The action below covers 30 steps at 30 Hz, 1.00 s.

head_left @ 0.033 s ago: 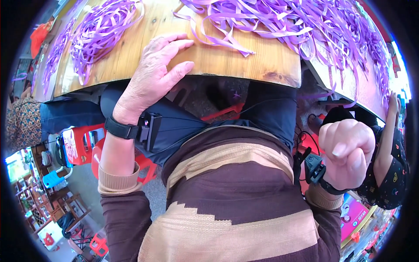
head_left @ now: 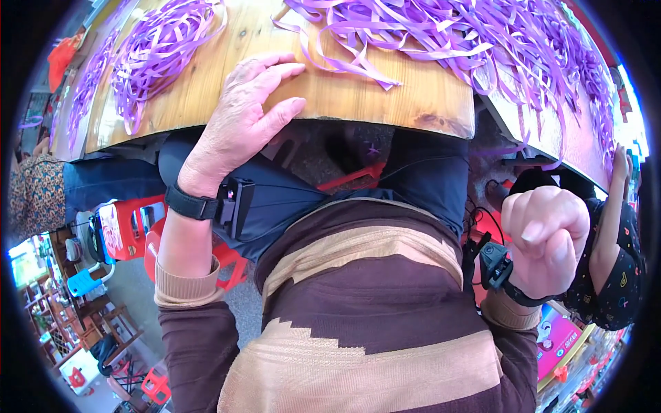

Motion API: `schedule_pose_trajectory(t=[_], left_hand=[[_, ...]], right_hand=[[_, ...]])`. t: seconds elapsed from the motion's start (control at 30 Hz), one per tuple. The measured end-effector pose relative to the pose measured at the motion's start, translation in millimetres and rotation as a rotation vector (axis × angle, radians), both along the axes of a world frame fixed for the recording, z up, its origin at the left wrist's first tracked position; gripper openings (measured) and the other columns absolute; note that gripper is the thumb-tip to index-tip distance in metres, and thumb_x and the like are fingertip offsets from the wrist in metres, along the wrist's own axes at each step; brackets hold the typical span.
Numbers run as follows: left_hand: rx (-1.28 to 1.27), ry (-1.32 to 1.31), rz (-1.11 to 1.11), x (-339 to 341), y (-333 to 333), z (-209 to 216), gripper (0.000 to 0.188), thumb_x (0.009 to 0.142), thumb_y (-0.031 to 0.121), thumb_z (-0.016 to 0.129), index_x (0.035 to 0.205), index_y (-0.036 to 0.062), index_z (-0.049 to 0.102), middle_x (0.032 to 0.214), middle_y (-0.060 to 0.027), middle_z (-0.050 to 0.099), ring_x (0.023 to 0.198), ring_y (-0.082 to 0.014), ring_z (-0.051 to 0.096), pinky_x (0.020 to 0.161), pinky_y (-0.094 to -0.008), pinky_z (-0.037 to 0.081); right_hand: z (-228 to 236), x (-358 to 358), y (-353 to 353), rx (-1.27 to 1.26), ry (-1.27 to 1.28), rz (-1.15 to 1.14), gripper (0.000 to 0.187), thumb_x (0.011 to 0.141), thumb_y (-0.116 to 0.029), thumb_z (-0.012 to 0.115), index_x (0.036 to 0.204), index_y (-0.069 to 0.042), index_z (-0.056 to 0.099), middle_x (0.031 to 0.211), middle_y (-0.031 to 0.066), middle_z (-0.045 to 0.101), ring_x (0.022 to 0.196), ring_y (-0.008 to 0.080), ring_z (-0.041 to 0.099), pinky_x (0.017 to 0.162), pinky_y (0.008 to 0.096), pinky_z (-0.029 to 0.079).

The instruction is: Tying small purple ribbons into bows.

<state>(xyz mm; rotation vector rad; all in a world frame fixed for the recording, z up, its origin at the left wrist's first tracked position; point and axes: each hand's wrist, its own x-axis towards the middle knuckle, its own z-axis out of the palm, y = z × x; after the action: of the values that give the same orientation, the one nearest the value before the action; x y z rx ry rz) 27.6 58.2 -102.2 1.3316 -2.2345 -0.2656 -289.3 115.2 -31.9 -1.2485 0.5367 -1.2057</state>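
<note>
My left hand (head_left: 255,103) rests at the near edge of the wooden table (head_left: 385,113), fingers apart and thumb out, holding nothing. A short way right of its fingertips lie the loose ends of purple ribbons (head_left: 372,69) from a large tangled pile (head_left: 441,34) on the table. Beyond the left hand sits a smaller bundle of purple ribbon (head_left: 162,51). Away from the table, my right hand (head_left: 547,237) is raised beside my body at the right. Its fingers are curled into a fist with the thumb against them; nothing shows in it, and the palm is hidden.
Ribbons hang over the edge of a pale table (head_left: 533,124) at the right. Another person's arm (head_left: 609,230) is at the far right, and a person in patterned clothing (head_left: 34,196) is at the far left. Red plastic stools (head_left: 131,227) stand at the left.
My right fist has shifted very slightly to the left. My left hand and the ribbons have not visibly moved.
</note>
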Motion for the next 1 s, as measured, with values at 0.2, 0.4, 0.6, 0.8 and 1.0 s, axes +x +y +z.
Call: schedule_pose_trajectory(t=[0.2,0.4,0.6,0.8,1.0], left_hand=[[-0.004,-0.05,0.006,-2,0,3,0.037,0.079,0.023,0.058,0.109,0.0023,0.054,0.115,-0.0139,0.049,0.111,-0.029,0.043,0.096,-0.0373,0.03],[0.058,-0.073,0.02,-8,2,16,0.038,0.08,0.019,0.056,0.113,0.0023,0.052,0.12,-0.0146,0.046,0.115,-0.0291,0.04,0.098,-0.0368,0.028],[0.146,0.058,-0.046,-21,-7,35,0.025,0.078,0.01,0.057,0.101,0.001,0.057,0.106,-0.0135,0.054,0.104,-0.0282,0.048,0.092,-0.0364,0.034],[0.085,-0.149,-0.176,-56,-40,42,0.032,0.075,0.012,0.06,0.106,0.0026,0.054,0.111,-0.0139,0.051,0.106,-0.0302,0.047,0.092,-0.0378,0.035],[-0.074,-0.082,-0.115,-66,-91,44,0.035,0.076,0.012,0.061,0.107,0.0011,0.052,0.111,-0.0162,0.051,0.105,-0.0333,0.047,0.091,-0.0388,0.037]], right_hand=[[-3,-12,0,0.122,0.157,-0.116,0.021,0.078,-0.016,0.06,0.077,0.004,0.061,0.063,0.0045,0.053,0.055,0.0081,0.045,0.051,0.0206,0.032],[-9,-19,-14,0.171,0.35,-0.237,0.01,0.084,-0.006,0.056,0.084,0.002,0.061,0.067,-0.0049,0.05,0.056,-0.0007,0.038,0.05,0.0148,0.028],[-15,-21,-54,-0.139,0.759,-0.419,0.024,0.074,-0.006,0.062,0.098,-0.001,0.057,0.087,0.0045,0.052,0.055,0.0075,0.04,0.053,0.0214,0.034],[-10,-10,-105,-0.632,1.106,-0.489,0.034,0.077,-0.014,0.059,0.108,-0.001,0.052,0.11,0.0161,0.051,0.083,0.0268,0.055,0.076,0.0339,0.043],[-18,-7,-131,-0.61,1.313,-0.185,0.027,0.076,-0.013,0.057,0.1,-0.002,0.054,0.091,0.015,0.054,0.083,0.0306,0.053,0.073,0.0388,0.042]])
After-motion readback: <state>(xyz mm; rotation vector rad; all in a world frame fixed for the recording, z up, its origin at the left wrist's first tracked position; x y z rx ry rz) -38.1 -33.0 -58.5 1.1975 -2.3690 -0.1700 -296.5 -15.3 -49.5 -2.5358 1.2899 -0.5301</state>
